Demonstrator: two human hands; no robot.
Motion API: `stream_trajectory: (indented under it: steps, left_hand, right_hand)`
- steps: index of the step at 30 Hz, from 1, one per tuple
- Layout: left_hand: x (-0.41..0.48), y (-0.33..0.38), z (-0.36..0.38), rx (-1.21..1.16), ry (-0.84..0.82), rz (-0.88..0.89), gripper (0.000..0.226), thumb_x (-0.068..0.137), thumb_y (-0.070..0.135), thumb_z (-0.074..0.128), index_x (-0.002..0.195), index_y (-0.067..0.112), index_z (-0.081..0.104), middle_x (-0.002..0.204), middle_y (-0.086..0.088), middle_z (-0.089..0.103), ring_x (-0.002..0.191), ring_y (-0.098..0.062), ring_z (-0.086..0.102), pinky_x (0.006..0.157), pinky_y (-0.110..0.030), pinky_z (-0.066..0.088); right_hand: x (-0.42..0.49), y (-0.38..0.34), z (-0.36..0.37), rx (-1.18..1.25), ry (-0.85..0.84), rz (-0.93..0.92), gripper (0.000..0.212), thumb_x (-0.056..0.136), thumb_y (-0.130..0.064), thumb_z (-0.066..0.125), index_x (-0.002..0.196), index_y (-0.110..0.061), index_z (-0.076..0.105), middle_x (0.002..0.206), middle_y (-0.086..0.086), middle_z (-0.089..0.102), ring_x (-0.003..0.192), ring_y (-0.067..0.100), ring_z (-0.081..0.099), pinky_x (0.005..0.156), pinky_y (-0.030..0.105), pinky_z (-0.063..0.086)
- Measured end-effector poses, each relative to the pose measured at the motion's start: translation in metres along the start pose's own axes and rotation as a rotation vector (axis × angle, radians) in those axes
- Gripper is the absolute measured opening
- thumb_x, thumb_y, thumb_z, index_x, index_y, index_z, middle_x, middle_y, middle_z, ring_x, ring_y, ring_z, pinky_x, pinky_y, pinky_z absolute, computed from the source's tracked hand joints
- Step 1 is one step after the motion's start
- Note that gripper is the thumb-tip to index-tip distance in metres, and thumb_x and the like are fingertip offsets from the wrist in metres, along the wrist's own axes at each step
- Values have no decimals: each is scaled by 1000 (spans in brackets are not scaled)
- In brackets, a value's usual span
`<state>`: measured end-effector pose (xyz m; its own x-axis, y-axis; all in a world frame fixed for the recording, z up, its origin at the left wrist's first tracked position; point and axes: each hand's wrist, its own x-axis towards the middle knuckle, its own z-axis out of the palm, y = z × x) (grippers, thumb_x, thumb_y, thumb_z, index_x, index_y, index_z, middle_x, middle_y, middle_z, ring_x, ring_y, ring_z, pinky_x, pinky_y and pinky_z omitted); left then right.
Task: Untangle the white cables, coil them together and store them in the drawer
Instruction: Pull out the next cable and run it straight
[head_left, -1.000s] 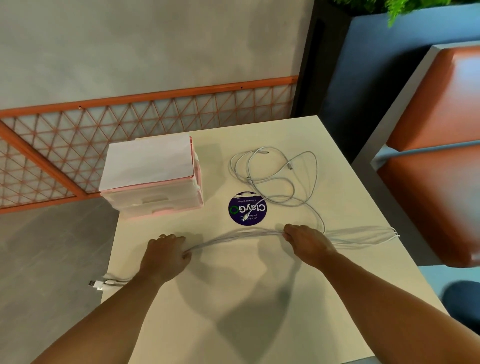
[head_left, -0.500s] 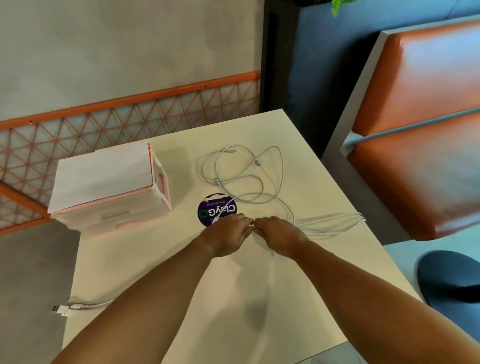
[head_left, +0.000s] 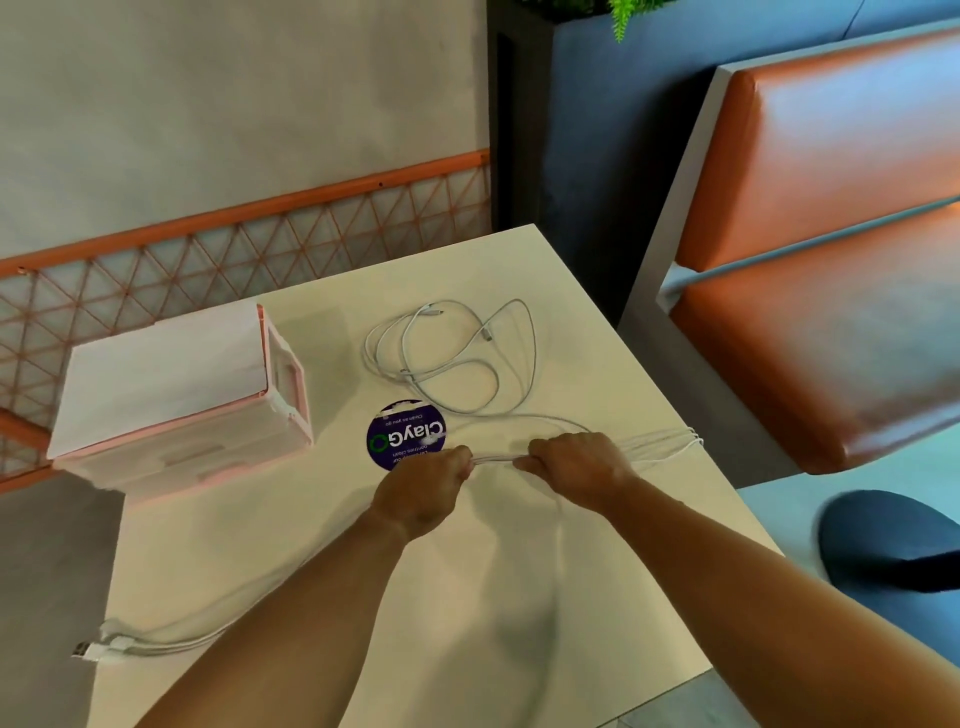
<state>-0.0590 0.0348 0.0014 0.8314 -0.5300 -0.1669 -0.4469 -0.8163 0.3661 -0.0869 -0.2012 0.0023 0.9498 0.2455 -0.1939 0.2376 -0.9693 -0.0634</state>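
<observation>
Cream counter (head_left: 311, 597) against an orange lattice wall. At the far left edge are the USB plugs (head_left: 91, 649), with the pink drawer unit (head_left: 182, 395) behind them. Past the purple sticker (head_left: 405, 434), the left hand (head_left: 423, 493) and right hand (head_left: 576, 467) both have fingers curled tight on the white cables (head_left: 493, 458). A short bunch is stretched between them, and loose loops lie beyond.
</observation>
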Motion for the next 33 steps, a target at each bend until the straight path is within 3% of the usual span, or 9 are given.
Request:
stream_trajectory:
  steps: [4,9,14,17,20,24,28,33]
  left_hand:
    - [-2,3,2,-37,38,-10,22,105,29,36,100,18,55,79,1,63,76,-29,62,61,-36,42]
    - [0,6,0,-61,35,-50,19,105,27,38,98,21,55,76,7,57,76,-25,61,61,-34,42]
    - [-5,2,-7,-37,33,-77,19,104,25,38,99,21,56,84,0,66,78,-25,61,66,-37,48]
    - [-6,1,-7,-24,51,-71,21,105,28,37,101,19,56,85,-1,67,77,-24,61,66,-37,48]
    - [-7,-5,-5,-43,65,-102,21,105,31,38,99,21,56,85,0,66,77,-24,61,66,-38,51]
    - [-13,-20,-2,-20,84,-120,21,104,33,38,93,23,53,80,6,60,72,-23,54,62,-31,41]
    - [-17,-21,3,-29,84,-115,18,103,31,40,93,23,53,82,6,61,73,-23,56,65,-32,46]
    - [-12,-18,8,-47,-8,-126,16,101,26,45,89,26,55,84,4,64,77,-22,60,67,-33,50]
  right_hand:
    - [-8,20,2,-38,38,45,58,99,-67,21,99,-25,61,96,-1,71,91,25,67,67,33,40]
    - [-15,27,3,96,73,7,39,105,-49,27,117,-21,53,112,1,66,97,27,66,75,37,48]
    - [-24,41,0,-29,52,103,52,99,-65,23,100,-27,58,96,0,71,90,27,67,64,32,38]
    - [-25,44,-1,30,37,134,53,98,-67,23,96,-26,57,92,-1,69,87,26,65,64,31,37]
    - [-26,51,5,57,77,104,48,102,-60,23,102,-25,56,98,-3,69,91,24,65,70,34,44]
    - [-33,68,8,0,96,76,41,105,-49,24,110,-24,56,104,-3,70,97,24,65,86,39,45]
    - [-41,77,3,51,52,195,45,102,-57,26,107,-28,58,98,-3,71,90,26,67,73,35,51]
    - [-42,73,-5,183,104,244,40,102,-54,31,103,-26,58,90,-3,67,84,24,64,74,39,54]
